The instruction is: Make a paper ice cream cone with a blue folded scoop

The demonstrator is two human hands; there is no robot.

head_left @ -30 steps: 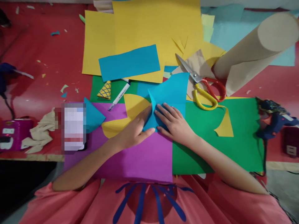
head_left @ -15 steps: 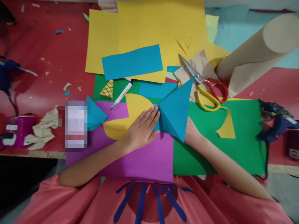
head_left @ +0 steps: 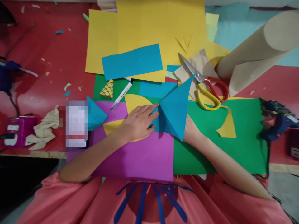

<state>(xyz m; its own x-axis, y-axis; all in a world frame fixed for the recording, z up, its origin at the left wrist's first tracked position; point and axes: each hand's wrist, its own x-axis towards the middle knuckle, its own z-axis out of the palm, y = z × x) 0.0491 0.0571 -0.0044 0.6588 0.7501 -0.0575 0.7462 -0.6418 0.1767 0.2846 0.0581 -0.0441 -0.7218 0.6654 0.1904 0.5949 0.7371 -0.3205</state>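
A folded blue paper stands up in the middle, its creased flaps spreading to the right. My left hand is bent over the left end of the blue paper, its fingers curled and pressing at that edge. Beneath this hand lies a rounded yellow paper on a purple sheet. My right hand is behind the right side of the blue paper, which hides its fingers. Red-and-yellow-handled scissors lie just beyond the blue paper's upper tip.
A blue strip lies on yellow sheets. A marker and patterned cone lie left of centre. Further out are a brown paper roll, a glue gun at right, and a blurred phone at left.
My left hand's fingers, flat and extended before, are now bent at the blue paper's left end, and the hand has shifted slightly left. My right hand has barely moved.
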